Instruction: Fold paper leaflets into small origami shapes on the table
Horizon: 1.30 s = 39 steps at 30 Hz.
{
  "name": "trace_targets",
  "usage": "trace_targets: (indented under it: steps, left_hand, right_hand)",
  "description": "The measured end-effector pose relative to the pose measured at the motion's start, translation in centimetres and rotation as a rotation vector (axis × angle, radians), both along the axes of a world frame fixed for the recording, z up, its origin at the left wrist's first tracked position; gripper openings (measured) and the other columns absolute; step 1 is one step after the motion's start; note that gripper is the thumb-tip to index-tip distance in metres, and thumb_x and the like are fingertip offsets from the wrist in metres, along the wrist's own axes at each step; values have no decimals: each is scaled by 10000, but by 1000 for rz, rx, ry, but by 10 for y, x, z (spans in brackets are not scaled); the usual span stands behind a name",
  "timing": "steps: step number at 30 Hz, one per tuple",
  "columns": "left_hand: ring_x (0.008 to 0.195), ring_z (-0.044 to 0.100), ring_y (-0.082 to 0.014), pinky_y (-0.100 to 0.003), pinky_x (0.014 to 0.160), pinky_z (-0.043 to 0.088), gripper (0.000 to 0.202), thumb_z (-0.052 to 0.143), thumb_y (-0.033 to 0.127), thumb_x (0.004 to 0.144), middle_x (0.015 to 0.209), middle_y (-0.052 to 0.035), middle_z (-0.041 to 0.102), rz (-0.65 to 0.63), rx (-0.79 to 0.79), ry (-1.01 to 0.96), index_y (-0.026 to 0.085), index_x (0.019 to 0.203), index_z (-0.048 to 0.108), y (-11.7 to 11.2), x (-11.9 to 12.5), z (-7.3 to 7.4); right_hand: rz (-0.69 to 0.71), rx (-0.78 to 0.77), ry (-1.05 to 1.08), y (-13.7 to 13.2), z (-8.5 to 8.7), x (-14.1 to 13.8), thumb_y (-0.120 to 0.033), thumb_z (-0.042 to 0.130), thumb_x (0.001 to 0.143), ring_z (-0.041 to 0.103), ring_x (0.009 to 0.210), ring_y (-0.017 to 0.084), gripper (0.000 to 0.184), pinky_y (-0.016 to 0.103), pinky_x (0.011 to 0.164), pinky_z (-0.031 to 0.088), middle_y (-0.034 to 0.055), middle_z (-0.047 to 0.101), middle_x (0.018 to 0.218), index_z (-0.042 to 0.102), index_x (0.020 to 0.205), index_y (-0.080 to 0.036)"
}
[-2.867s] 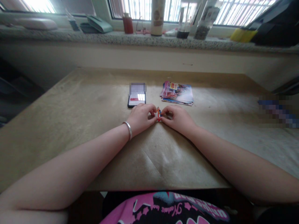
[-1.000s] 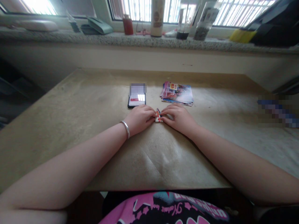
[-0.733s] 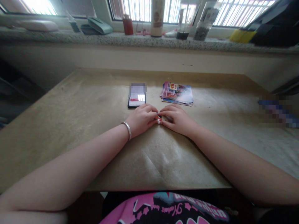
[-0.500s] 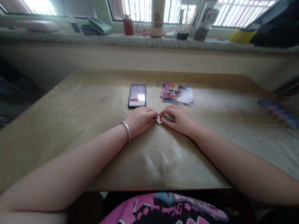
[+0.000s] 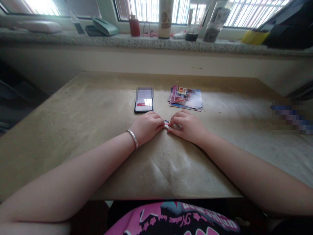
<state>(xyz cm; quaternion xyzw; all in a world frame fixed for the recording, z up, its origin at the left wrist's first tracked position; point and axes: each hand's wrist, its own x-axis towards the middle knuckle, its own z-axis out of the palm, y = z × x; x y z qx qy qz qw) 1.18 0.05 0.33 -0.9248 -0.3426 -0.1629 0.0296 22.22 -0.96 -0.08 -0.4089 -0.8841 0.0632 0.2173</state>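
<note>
Left hand (image 5: 146, 126) and right hand (image 5: 187, 126) together, pinching a small folded paper (image 5: 166, 124) on the surface (image 5: 85, 114); print too small to read. Phone (image 5: 143, 107) and glossy leaflets (image 5: 185, 98) just beyond.

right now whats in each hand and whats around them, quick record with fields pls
left hand: left hand, silver bangle on the wrist, fingertips on a small folded paper piece
right hand: right hand, fingers on the same piece from the other side
piece: red, white and blue, on the table
nearby: black smartphone, partly blurred, beyond the left hand
rest: stack of glossy leaflets, tan-covered table
</note>
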Motion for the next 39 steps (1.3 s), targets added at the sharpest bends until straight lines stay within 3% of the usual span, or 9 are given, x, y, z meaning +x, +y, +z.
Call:
trace_targets:
  steps: [9, 17, 25, 29, 39]
  left_hand:
    - [827, 591, -170, -294, 768, 476, 236, 490, 256, 936, 893, -62, 684, -44, 4, -41, 154, 892, 698, 3, -3, -4]
    - [772, 580, -161, -278, 722, 458, 246, 489, 270, 938, 814, -58, 661, -19, 46, -40, 157, 858, 693, 2, -2, -5]
    - [756, 598, -155, -263, 715, 453, 180, 527, 223, 912, 794, -49, 673, 30, 1, -115, 157, 881, 691, 5, 0, -8]
    - [758, 605, -150, -255, 704, 459, 179, 530, 209, 903, 822, -51, 676, 25, -17, -134, 159, 885, 701, 8, -1, -10]
    - [783, 609, -165, -279, 736, 479, 160, 552, 197, 890, 837, -65, 678, 4, -32, -161, 145, 890, 703, 11, -1, -14]
  right_hand:
    - [-24, 17, -19, -4, 1, -3, -368, 558, 874, 559, 884, 206, 222, 332, 779, 444, 69, 654, 884, 690, 790, -211]
    - [-87, 30, -13, -6, 2, -3, -303, 536, 863, 573, 839, 206, 194, 327, 746, 440, 69, 660, 836, 680, 779, -204]
    - [-186, -62, 103, 0, -2, -2, -300, 582, 828, 585, 750, 191, 181, 321, 696, 436, 35, 683, 743, 708, 730, -214]
    - [-229, -102, 137, 2, -4, -2, -308, 602, 822, 595, 757, 188, 173, 324, 702, 446, 40, 699, 800, 749, 855, -222]
    - [-210, -143, 187, 6, -7, -2, -281, 651, 792, 558, 727, 165, 116, 295, 657, 432, 35, 620, 748, 738, 816, -208]
